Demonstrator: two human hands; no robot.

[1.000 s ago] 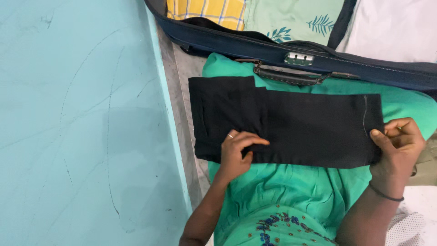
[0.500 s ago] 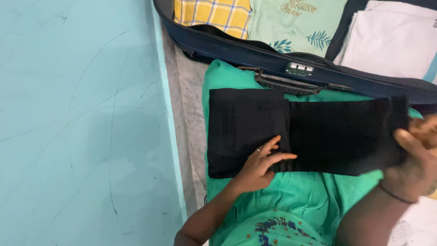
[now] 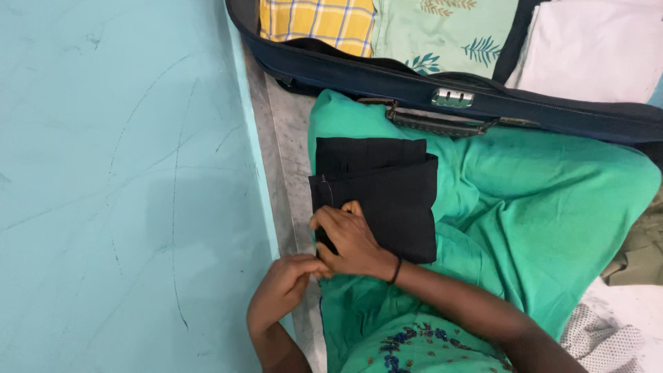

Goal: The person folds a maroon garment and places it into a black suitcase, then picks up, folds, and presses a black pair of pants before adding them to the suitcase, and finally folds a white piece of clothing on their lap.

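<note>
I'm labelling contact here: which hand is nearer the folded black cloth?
Right. The right hand lies flat on the folded black cloth; the left hand sits below its lower-left corner, off it.

A dark blue suitcase (image 3: 552,114) lies open at the far side with a yellow checked cloth (image 3: 318,22), a pale green leaf-print cloth (image 3: 442,27) and a white cloth (image 3: 594,48) inside, a turquoise wall (image 3: 124,186) on the left, olive fabric (image 3: 639,255) at right.
</note>
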